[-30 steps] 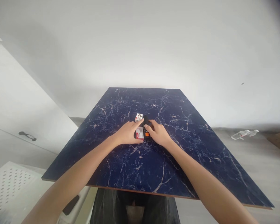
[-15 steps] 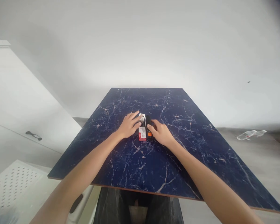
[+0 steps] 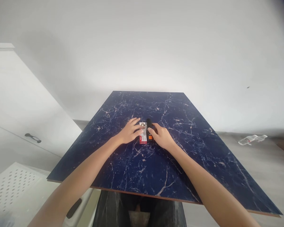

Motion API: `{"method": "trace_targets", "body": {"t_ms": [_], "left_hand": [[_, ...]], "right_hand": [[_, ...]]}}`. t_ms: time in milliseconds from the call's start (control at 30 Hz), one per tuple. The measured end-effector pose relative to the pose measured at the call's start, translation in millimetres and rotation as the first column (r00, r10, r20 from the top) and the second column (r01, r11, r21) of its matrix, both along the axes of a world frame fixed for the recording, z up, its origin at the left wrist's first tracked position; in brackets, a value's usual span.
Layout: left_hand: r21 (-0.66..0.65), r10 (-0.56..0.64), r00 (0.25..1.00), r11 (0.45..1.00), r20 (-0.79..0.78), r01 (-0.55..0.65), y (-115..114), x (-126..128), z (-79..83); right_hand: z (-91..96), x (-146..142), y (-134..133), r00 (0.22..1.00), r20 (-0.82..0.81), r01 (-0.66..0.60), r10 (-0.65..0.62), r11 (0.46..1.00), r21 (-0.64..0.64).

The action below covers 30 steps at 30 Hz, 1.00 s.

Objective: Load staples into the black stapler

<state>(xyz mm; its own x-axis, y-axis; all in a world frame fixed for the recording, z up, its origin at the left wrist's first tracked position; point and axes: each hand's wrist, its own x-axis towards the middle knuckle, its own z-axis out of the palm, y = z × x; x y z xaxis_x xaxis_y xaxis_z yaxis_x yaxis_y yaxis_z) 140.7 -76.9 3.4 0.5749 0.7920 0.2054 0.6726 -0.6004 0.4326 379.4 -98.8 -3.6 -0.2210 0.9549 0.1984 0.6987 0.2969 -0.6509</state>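
Note:
On the dark blue marbled table (image 3: 145, 168), a red-and-white small box (image 3: 143, 139) lies in front of a small white box (image 3: 142, 124) with a dark picture on it. Close along their right side is a black object (image 3: 149, 121) with an orange patch; its kind is hard to make out. My left hand (image 3: 129, 131) reaches over from the left, fingers spread, the fingertips touching the boxes. Around the black object my right hand (image 3: 164, 136) is closed, thumb on its top and fingers at its right side.
A white cabinet (image 3: 19, 94) with a dark handle stands at the left, a white perforated piece (image 3: 13, 186) below it. A clear plastic bottle (image 3: 252, 139) lies on the floor at right. Beyond the table rises a pale wall (image 3: 146, 47).
The white box has come nearer, now almost flush with the red-and-white box. My left hand has come slightly nearer with it. The right hand stays on the black object.

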Motion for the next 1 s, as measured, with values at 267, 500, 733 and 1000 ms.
{"method": "trace_targets", "body": {"t_ms": [267, 500, 733, 1000], "left_hand": [[-0.180, -0.064, 0.996, 0.982, -0.062, 0.052, 3, -5, -0.6], [-0.142, -0.070, 0.997, 0.988, -0.043, 0.063, 2, -1, -6.1], [-0.091, -0.024, 1.000, 0.996, 0.008, 0.024, 2, 2, -11.9], [-0.016, -0.010, 0.999, 1.000, -0.045, 0.009, 6, 32, -9.2]], "right_hand": [[5.8, -2, -3, 1.000, 0.013, 0.000, 0.000, 1.000, -0.014], [0.7, -2, -1, 1.000, 0.003, 0.023, -0.023, 1.000, 0.000], [8.6, -12, -10, 0.994, 0.077, 0.076, -0.081, 0.995, 0.060], [16.2, -6, -9, 0.939, 0.274, 0.190, -0.208, 0.977, 0.092]]}}
